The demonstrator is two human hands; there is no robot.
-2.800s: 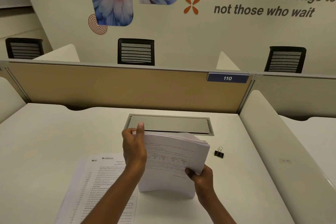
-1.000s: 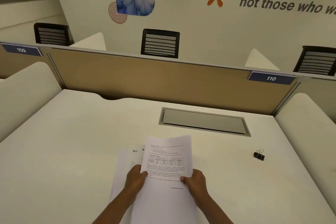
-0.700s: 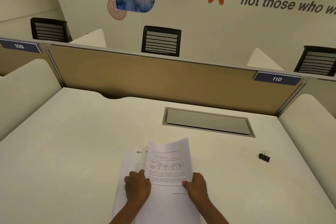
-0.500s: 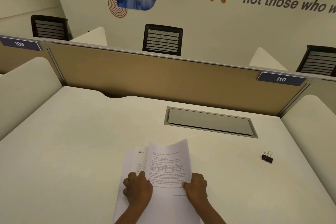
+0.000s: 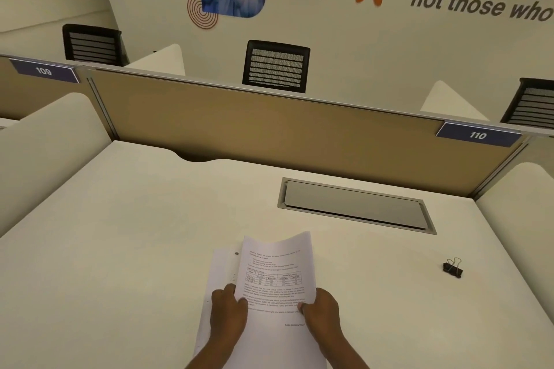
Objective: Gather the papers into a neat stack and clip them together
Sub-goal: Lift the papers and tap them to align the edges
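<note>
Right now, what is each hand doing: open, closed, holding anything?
Left hand: closed, gripping the left edge of the papers.
Right hand: closed, pinching the papers' right edge, thumb on top.

The printed stack [image 5: 275, 278] is white, with black text and a small table on its top page. It lies on the desk [image 5: 120, 249], on the side close to the person, and its far end bends a little upward. The left hand [image 5: 229, 313] grips its left edge. The right hand [image 5: 320, 313] pinches its right edge, with the thumb on the top page. Under it lie the lower sheets [image 5: 221, 272], also white, which stick out on the left and are not lined up with it. The binder clip [image 5: 452, 269] is small and black with wire handles. It lies on the desk well apart to the right, touching no paper.
</note>
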